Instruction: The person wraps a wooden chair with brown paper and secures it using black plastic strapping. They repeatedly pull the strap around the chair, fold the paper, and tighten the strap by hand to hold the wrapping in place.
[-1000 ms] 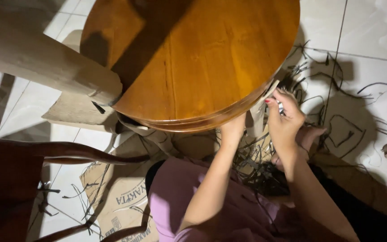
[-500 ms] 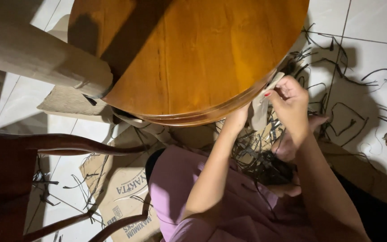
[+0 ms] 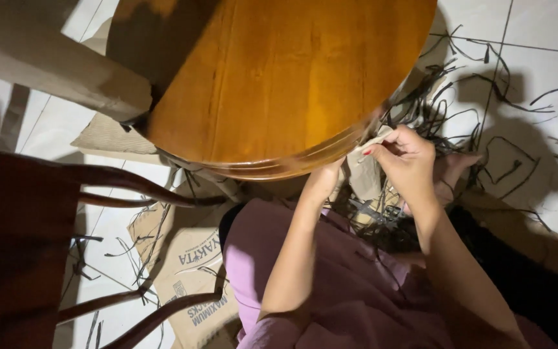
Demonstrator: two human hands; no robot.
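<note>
A round, glossy brown wooden tabletop (image 3: 272,77) fills the upper middle of the head view. My left hand (image 3: 323,181) reaches under its near rim, with the fingers hidden beneath the wood. My right hand (image 3: 405,158) is at the rim's right side, fingers pinched on a small pale scrap of paper-like material (image 3: 371,143) pressed against the edge. Both forearms rise from my lap, which is covered in pink-purple cloth (image 3: 330,291).
Thin dark strips (image 3: 460,84) lie scattered over the white tiled floor (image 3: 537,39) at right. Flattened cardboard (image 3: 188,271) lies on the floor at lower left. A dark wooden chair (image 3: 46,220) stands at left. A pale beam (image 3: 40,64) crosses the upper left.
The view has shifted slightly. My right hand moved from holding a small object near the rim to pinching the pale scrap against the table edge. The left hand stays under the rim.
</note>
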